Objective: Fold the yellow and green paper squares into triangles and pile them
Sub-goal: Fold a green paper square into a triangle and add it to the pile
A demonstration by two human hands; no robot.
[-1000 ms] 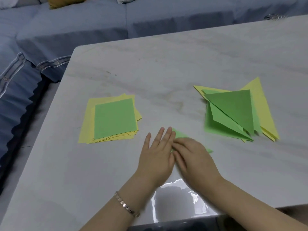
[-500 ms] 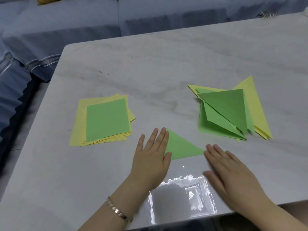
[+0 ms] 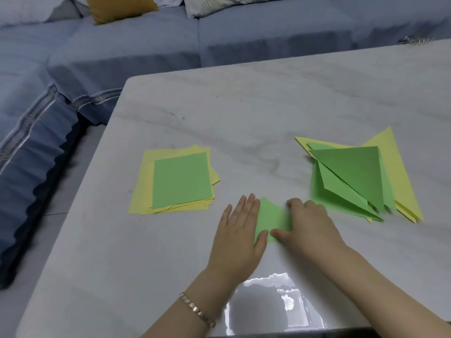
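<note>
A small folded green triangle (image 3: 272, 219) lies on the marble table (image 3: 244, 113) between my hands. My left hand (image 3: 240, 234) rests flat, fingers together, on its left edge. My right hand (image 3: 308, 226) covers its right part, thumb on the near edge and fingers curled over the paper. To the left sits a stack of unfolded squares (image 3: 174, 181), yellow sheets with a green one on top. To the right lies a pile of folded triangles (image 3: 361, 176), green over yellow.
A blue sofa (image 3: 146, 52) with cushions runs along the far and left sides of the table. The table's left edge and rounded corner are close to the square stack. A small metal object (image 3: 415, 40) lies at the far right edge.
My right hand, off the paper to the right half a second ago, has moved back left onto the green triangle. My left hand has stayed on its left edge.
</note>
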